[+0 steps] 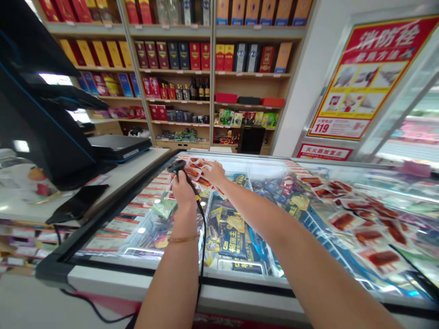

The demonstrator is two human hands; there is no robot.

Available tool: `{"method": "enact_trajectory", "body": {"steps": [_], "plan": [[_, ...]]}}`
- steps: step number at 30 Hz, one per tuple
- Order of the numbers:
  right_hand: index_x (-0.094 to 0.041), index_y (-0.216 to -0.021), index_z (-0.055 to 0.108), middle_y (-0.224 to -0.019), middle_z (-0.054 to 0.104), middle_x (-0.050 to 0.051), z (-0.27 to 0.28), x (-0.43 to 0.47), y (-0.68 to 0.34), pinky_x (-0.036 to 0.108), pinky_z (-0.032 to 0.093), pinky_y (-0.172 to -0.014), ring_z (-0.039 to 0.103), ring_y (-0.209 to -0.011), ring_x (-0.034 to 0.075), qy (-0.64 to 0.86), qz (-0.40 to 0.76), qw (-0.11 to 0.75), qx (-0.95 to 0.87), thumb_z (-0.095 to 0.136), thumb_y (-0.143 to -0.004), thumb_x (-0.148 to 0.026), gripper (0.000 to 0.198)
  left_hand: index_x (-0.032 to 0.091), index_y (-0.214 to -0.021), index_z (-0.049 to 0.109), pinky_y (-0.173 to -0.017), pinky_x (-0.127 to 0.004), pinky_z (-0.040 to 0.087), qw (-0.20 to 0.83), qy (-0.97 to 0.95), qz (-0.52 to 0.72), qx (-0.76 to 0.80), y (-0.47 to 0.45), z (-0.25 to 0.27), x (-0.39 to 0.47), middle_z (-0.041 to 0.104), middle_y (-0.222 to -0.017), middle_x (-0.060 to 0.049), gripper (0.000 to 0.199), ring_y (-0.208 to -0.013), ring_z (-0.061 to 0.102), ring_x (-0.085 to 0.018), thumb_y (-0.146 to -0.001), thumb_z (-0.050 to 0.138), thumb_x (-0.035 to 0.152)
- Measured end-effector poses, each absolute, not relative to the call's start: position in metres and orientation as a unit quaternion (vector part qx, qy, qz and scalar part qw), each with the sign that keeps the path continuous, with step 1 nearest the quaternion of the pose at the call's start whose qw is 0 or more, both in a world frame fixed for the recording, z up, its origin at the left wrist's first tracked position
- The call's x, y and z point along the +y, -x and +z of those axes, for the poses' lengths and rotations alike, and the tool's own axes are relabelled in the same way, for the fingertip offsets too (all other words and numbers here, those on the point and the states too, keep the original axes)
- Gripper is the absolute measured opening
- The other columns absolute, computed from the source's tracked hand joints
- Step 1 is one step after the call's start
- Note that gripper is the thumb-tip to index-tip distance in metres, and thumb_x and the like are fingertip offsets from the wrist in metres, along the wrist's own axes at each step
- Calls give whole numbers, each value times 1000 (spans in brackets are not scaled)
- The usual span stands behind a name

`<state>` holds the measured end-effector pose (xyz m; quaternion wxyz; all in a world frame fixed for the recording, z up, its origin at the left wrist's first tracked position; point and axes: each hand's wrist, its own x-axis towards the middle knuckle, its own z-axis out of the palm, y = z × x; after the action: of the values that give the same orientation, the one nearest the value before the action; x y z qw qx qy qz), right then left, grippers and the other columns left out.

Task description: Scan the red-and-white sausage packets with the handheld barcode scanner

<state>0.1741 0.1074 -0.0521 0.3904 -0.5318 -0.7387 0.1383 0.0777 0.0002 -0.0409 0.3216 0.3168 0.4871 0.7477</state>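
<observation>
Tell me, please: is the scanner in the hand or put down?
In the hand: the left hand grips the scanner, whose head sticks out beyond it.

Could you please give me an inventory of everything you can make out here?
handheld scanner: one, black, in the left hand
cord: one, black, hanging from the scanner
wrapped packs: several, red-brown, by the right hand
more packs: many, red-brown, freezer's right side
freezer: one, white and black, centre
bagged goods: many, mixed colours, inside the freezer
scale: one, black and grey, left counter
shelving: one wall, pale wood, background
boxes: many, mixed colours, shelves
poster: one, red, right wall
bracelet: one, tan, left wrist
left hand: one, bare, centre
right hand: one, bare, centre
</observation>
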Motion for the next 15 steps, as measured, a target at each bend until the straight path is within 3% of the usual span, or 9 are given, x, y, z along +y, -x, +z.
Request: {"method": "enact_trajectory", "body": {"steps": [3, 8, 11, 14, 15], "plan": [[-31, -118, 65, -128, 62, 2, -62, 91, -221, 49, 31, -111, 37, -137, 27, 552, 125, 391, -726, 58, -88, -33, 31, 21, -83, 54, -39, -21, 37, 336, -323, 737, 489, -100, -39, -7, 55, -64, 2, 29, -43, 47, -9, -84, 48, 49], [-28, -108, 70, -122, 66, 2, -82, 50, -336, 47, 34, -110, 46, -131, 26, 615, 71, 360, -698, 60, -84, -27, 27, 19, -80, 55, -37, -20, 36, 437, -413, 657, 455, -156, -50, -26, 57, -64, 2, 34, -43, 46, -8, -79, 57, 53], [-26, -105, 72, -116, 69, 4, -83, 24, -420, 46, 40, -105, 57, -118, 26, 642, 43, 323, -694, 57, -84, -24, 25, 17, -80, 56, -37, -21, 37, 529, -394, 609, 442, -187, -51, -38, 60, -67, 0, 38, -43, 48, -9, -77, 58, 55], [-23, -101, 72, -109, 72, 7, -72, -1, -502, 45, 48, -95, 65, -103, 27, 655, 44, 278, -701, 59, -79, -16, 26, 17, -79, 56, -37, -21, 38, 557, -393, 590, 433, -211, -45, -46, 62, -69, -1, 39, -44, 49, -9, -75, 61, 55], [-23, -103, 72, -108, 72, 7, -66, -8, -527, 44, 48, -93, 66, -100, 27, 656, 48, 224, -719, 60, -76, -12, 32, 16, -79, 56, -37, -21, 38, 558, -398, 585, 433, -217, -43, -47, 62, -69, -1, 39, -44, 49, -9, -75, 62, 55]]}}
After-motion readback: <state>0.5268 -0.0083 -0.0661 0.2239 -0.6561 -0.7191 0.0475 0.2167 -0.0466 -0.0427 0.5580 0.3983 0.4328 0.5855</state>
